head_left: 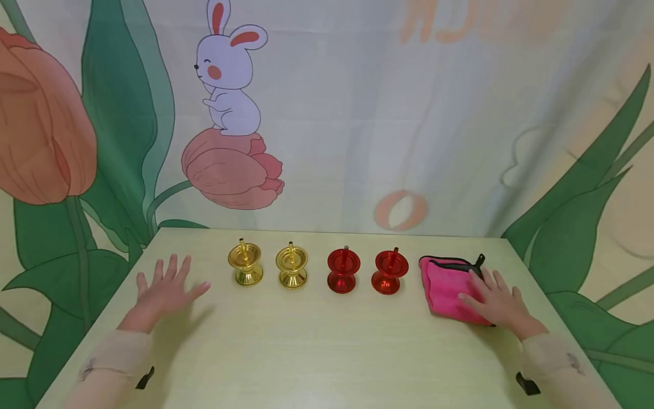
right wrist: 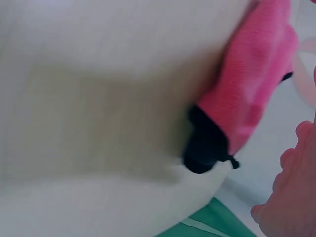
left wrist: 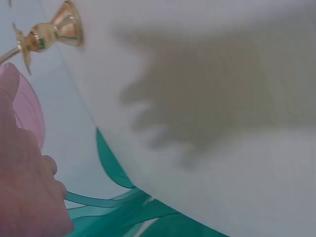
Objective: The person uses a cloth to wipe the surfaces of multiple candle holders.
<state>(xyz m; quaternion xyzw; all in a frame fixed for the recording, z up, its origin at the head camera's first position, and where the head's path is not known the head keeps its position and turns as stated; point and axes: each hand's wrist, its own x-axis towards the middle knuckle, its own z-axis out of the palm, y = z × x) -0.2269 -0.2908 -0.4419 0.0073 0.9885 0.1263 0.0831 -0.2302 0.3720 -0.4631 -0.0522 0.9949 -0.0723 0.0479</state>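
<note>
My left hand (head_left: 164,292) hovers over the table's left side, fingers spread, holding nothing. Nearest to it is a gold candle holder (head_left: 248,276) with a round dish, a flared foot and a thin upright stem. A second gold candle holder (head_left: 293,278) stands to its right. Two red candle holders (head_left: 341,282) of the same shape continue the row. At the right end lies a pink zippered pouch (head_left: 444,292) with black trim. My right hand (head_left: 503,304) is spread over the pouch's right part and holds nothing; in the right wrist view, its fingers appear apart from the pouch (right wrist: 252,84).
The pale table (head_left: 306,352) ends at a back edge just behind the row. A printed curtain (head_left: 332,113) with a rabbit and tulips hangs behind it. Printed leaves border the table on both sides. Both hands cast shadows on the tabletop.
</note>
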